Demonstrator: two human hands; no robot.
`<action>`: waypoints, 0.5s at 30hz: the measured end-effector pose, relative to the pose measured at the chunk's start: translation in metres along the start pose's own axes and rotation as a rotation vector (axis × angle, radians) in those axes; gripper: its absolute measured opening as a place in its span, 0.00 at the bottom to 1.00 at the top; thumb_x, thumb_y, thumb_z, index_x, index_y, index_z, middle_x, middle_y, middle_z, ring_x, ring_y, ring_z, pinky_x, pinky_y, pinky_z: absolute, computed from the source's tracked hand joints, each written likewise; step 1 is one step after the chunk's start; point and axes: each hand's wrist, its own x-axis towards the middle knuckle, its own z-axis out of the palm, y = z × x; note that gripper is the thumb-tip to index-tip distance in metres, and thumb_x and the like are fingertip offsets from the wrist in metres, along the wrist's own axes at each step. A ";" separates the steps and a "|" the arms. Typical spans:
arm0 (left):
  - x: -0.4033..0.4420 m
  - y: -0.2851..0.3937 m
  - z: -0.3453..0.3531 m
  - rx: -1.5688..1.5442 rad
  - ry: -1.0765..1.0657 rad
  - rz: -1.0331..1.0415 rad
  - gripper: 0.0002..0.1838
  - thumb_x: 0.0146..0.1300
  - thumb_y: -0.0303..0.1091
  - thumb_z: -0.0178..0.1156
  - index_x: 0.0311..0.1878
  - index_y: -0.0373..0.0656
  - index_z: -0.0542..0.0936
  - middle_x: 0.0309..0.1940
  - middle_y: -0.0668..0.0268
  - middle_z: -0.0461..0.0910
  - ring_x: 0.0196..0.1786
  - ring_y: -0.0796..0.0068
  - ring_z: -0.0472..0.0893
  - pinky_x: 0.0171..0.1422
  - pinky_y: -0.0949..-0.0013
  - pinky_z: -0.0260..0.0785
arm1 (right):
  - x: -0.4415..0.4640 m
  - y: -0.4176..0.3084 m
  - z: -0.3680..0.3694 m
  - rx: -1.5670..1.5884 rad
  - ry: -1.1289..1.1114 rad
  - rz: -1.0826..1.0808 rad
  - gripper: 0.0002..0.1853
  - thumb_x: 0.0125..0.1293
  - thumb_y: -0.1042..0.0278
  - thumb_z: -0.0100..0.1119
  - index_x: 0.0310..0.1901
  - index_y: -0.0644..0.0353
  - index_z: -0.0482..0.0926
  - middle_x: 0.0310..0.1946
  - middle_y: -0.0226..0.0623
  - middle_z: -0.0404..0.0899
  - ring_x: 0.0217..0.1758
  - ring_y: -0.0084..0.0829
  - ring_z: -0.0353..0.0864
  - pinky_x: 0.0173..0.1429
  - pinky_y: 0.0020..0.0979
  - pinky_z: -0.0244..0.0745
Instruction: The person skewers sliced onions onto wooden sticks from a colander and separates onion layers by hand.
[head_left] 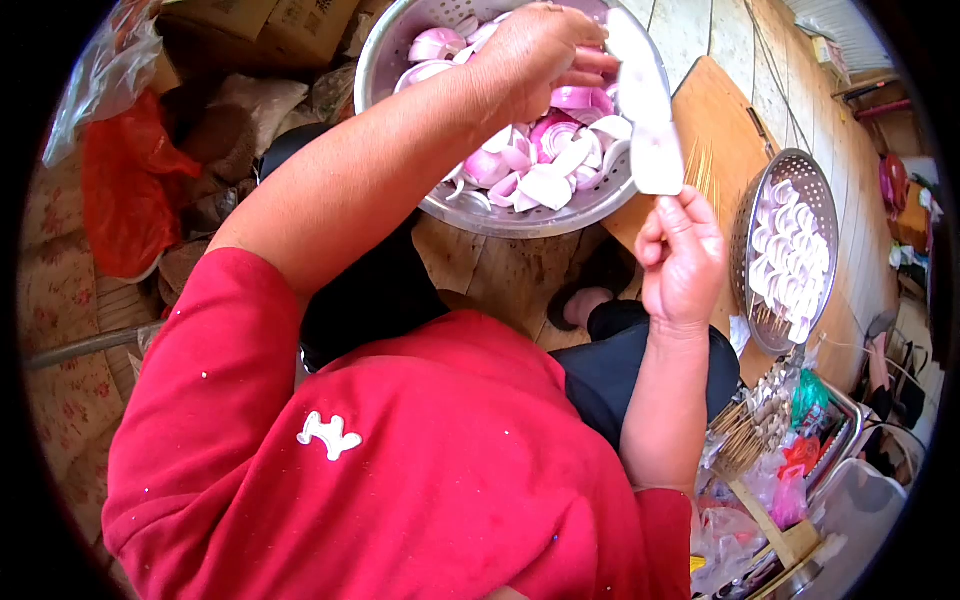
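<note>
My right hand [682,255] pinches the lower end of an onion skewer [655,155], a row of pale onion pieces standing upright; its stick is hidden. My left hand [555,45] reaches across above a large metal colander [520,226]. Its fingers are stretched out and a little apart beside the top of the skewer, and I cannot tell whether they touch it. Cut purple and white onion pieces [545,185] fill the colander below.
On the right, a second perforated metal colander [768,335] holds several finished onion skewers [790,250]. Thin bamboo sticks [703,172] lie on a wooden board [715,100]. More stick bundles [738,440] and plastic bags stand lower right. A red bag [130,195] lies left.
</note>
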 end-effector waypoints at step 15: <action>0.006 -0.067 0.005 1.618 -0.598 0.213 0.23 0.57 0.31 0.55 0.58 0.48 0.73 0.52 0.52 0.74 0.48 0.54 0.79 0.53 0.58 0.71 | 0.002 -0.014 -0.018 0.074 0.044 -0.052 0.06 0.66 0.71 0.56 0.41 0.63 0.75 0.19 0.26 0.70 0.16 0.14 0.62 0.20 0.15 0.59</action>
